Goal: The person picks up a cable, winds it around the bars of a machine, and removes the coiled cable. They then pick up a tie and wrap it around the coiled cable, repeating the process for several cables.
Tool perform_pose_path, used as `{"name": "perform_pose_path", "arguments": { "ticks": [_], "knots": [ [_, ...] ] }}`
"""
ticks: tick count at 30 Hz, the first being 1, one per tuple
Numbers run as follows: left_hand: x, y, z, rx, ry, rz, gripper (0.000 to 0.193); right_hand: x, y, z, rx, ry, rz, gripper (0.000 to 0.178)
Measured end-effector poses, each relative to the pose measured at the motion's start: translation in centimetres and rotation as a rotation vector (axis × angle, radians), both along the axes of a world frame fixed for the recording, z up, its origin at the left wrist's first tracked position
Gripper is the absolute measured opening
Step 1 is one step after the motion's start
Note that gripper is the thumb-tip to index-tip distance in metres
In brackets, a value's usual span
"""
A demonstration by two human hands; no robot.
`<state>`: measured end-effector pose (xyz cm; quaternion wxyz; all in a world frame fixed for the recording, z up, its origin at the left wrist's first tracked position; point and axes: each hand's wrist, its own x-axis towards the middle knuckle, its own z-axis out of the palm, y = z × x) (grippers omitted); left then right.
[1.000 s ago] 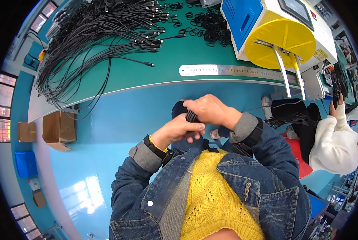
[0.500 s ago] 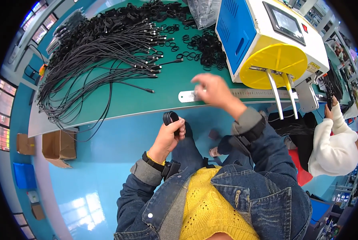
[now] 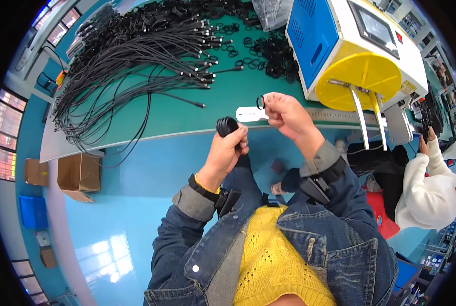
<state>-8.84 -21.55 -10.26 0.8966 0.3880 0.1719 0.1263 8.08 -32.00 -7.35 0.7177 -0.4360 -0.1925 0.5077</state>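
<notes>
Spanning green bench (image 3: 187,115): black cables (image 3: 136,46), blue-yellow machine (image 3: 350,51); left hand (image 3: 227,150) grip closed on coiled cable (image 3: 226,125), right hand (image 3: 285,112) pinching small black ring (image 3: 260,102); blue floor (image 3: 126,204).

The left hand (image 3: 227,150) wraps most of the coiled black cable (image 3: 226,125), so you can't really tell how it's wound. The tiny black ring (image 3: 260,102) in the right hand (image 3: 287,115) grip is too small to make out. The cable pile (image 3: 136,56) at the tabletop's (image 3: 187,115) far edge just blurs together. The coworker (image 3: 432,188) is cut off at the right.
</notes>
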Motion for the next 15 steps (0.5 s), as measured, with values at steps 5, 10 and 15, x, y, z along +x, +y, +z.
{"name": "perform_pose_path", "arguments": {
  "ticks": [5, 10, 15],
  "knots": [
    [1.2, -2.6, 1.0, -0.021, -0.038, -0.015, 0.010, -3.4, -3.7, 0.5, -0.053, 0.034, 0.079, 0.016],
    [1.0, -4.2, 0.7, 0.155, 0.040, -0.118, 0.010, -4.1, -6.5, -0.6, -0.145, -0.067, 0.086, 0.016],
    [1.1, -3.6, -0.5, 0.286, 0.157, -0.037, 0.010, -6.5, -8.8, -0.1, 0.089, -0.033, 0.059, 0.016]
  ]
}}
